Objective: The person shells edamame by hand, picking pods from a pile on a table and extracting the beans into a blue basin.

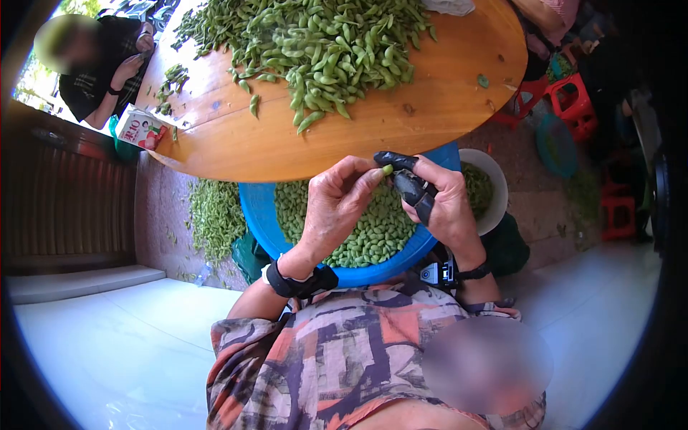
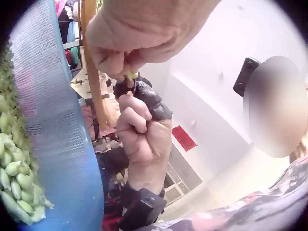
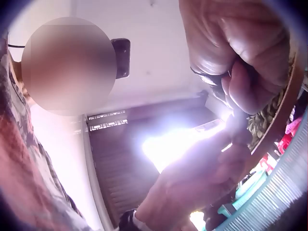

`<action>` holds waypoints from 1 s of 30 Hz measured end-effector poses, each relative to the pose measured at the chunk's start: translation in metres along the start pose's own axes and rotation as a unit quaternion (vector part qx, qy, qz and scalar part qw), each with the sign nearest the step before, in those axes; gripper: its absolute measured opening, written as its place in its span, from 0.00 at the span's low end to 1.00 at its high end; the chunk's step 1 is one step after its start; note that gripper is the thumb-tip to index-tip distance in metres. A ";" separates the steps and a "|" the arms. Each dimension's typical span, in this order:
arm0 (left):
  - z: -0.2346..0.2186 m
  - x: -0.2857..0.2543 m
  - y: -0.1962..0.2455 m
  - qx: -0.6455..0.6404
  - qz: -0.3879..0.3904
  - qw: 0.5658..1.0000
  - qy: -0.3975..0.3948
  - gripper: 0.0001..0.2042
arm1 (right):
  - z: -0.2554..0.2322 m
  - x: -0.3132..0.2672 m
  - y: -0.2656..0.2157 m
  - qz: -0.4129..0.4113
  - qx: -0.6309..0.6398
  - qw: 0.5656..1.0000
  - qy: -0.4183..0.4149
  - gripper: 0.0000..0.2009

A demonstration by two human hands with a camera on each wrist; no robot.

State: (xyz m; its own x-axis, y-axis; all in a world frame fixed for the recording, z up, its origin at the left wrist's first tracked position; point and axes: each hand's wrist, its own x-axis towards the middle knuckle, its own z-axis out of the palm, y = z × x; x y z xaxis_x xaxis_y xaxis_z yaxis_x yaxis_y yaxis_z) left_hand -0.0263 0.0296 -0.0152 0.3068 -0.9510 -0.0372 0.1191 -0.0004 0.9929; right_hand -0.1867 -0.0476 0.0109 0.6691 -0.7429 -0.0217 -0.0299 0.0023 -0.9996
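Note:
In front of the chest, both hands meet over a blue basin (image 1: pixel 252 215) of shelled green beans (image 1: pixel 373 240). The left hand (image 1: pixel 335 204) pinches a small green edamame pod (image 1: pixel 388 170) between thumb and forefinger. From the other side, the right hand (image 1: pixel 450 204) holds the pod's other end between its thumb and forefinger, both wrapped in black. Most of the pod is hidden by the fingertips. In the left wrist view a bit of the pod (image 2: pixel 131 75) shows between the two hands. The right wrist view is dim and glary around the fingers.
A wooden table (image 1: pixel 444 107) ahead bears a large heap of edamame pods (image 1: pixel 330 43) and a printed carton (image 1: pixel 140 130). Empty-looking pods (image 1: pixel 215 218) lie piled on the floor at left. A white tub (image 1: pixel 494 179) stands right of the basin. Another person (image 1: pixel 107 64) sits at the table's far left.

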 end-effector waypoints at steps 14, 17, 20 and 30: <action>0.004 -0.012 -0.014 -0.127 -0.037 0.990 -0.040 0.09 | -0.006 -0.002 0.007 0.042 0.099 0.993 -0.045 0.08; -0.003 -0.012 -0.015 -0.013 0.032 0.999 -0.033 0.10 | -0.002 -0.002 0.008 -0.061 -0.093 0.994 -0.021 0.07; -0.002 -0.012 -0.003 0.215 0.130 0.968 -0.015 0.10 | 0.000 -0.005 0.006 -0.090 -0.140 0.986 -0.010 0.05; -0.026 -0.008 0.001 -0.149 -0.201 0.957 -0.148 0.09 | 0.006 -0.004 0.009 0.041 -0.060 0.995 -0.064 0.07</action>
State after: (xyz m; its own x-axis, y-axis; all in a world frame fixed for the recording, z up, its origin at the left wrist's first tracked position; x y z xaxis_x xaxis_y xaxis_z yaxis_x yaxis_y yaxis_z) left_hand -0.0037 0.0450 -0.0166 -0.0967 -0.9388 -0.3307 0.4493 -0.3377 0.8271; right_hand -0.1852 -0.0405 0.0016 0.7498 -0.6518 -0.1140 -0.1721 -0.0258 -0.9847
